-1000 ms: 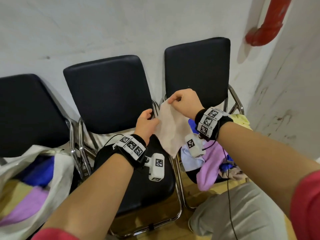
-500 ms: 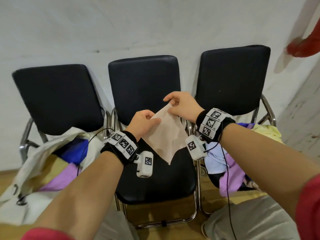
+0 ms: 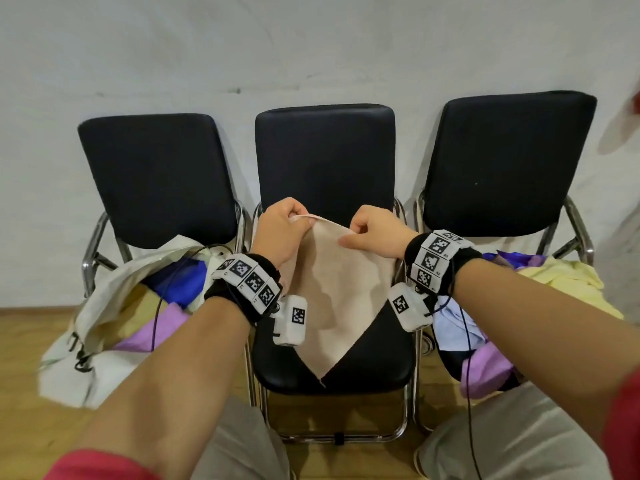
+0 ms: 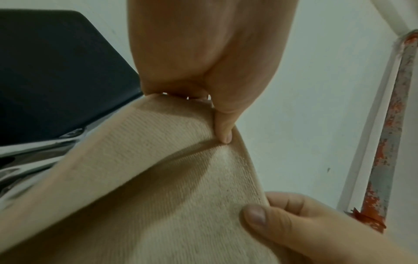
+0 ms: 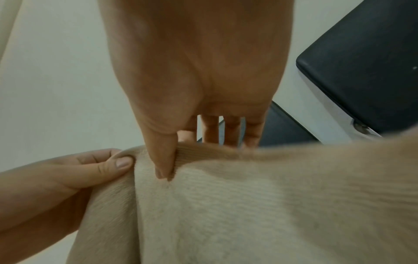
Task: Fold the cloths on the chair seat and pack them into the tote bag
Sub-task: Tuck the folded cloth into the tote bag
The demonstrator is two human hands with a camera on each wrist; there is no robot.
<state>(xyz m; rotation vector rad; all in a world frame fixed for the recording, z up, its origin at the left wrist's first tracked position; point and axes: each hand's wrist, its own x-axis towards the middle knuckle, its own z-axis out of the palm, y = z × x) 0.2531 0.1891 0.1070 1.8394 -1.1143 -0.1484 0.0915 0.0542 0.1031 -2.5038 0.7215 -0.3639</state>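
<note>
The beige cloth hangs in the air over the middle chair seat, held by its top edge at about 12 o'clock, with its lowest corner pointing down to 6 o'clock and seeming to reach the front of the seat. The left hand pinches the top edge with thumb and curled fingers; the right hand pinches the same edge just beside it, thumb pressed against the weave. Both hands are closed on the fabric, and they sit close together.

That closeness is the main risk. With the two pinches so near each other, most of the cloth hangs as a loose diamond, so it may twist or sag unevenly when lowered, and the fold would come out crooked. Sliding the hands apart along the edge to find the corners calls for loosening one pinch; the soft ribbed weave could slip out, and the cloth would drop in a heap on the seat or slide off its front edge to the floor.

The dangling corner could also catch under itself if the cloth is laid down before it is spread.

At 9 o'clock the tote bag slumps on the left chair with coloured cloths already in it; its mouth is collapsed and it leans toward the seat's front, so a careless push could tip it off. At 3 o'clock the pile of unfolded cloths waits on the right chair, part of it hanging over the edge. The wrist cables trail near it and might snag.
</note>
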